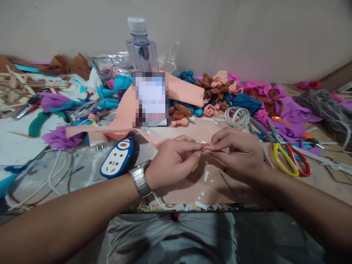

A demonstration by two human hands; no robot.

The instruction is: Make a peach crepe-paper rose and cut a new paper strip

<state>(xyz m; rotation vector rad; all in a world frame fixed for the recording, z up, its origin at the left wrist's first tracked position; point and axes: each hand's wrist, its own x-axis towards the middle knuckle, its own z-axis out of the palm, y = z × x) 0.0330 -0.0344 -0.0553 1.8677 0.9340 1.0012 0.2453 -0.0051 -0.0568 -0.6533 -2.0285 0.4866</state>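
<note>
Between my two hands is a small rolled piece of peach crepe paper (205,149), pinched at the fingertips just above the table. My left hand (174,159), with a metal watch on its wrist, grips it with thumb and index finger from the left. From the right, my right hand (238,148) pinches the same piece; its fingers partly cover it. A long peach paper strip (121,130) runs from the left towards the back of my left hand, where its end is hidden. Finished-looking peach paper roses (210,110) lie beyond my hands.
A blue-and-white power strip (115,157) sits left of my left hand. Behind stand a blurred-out phone (151,101) and a clear bottle (141,51). Right are a tape roll (237,118), red-and-yellow-handled scissors (286,159) and grey yarn (326,110). Coloured crepe paper (291,110) piles along the wall.
</note>
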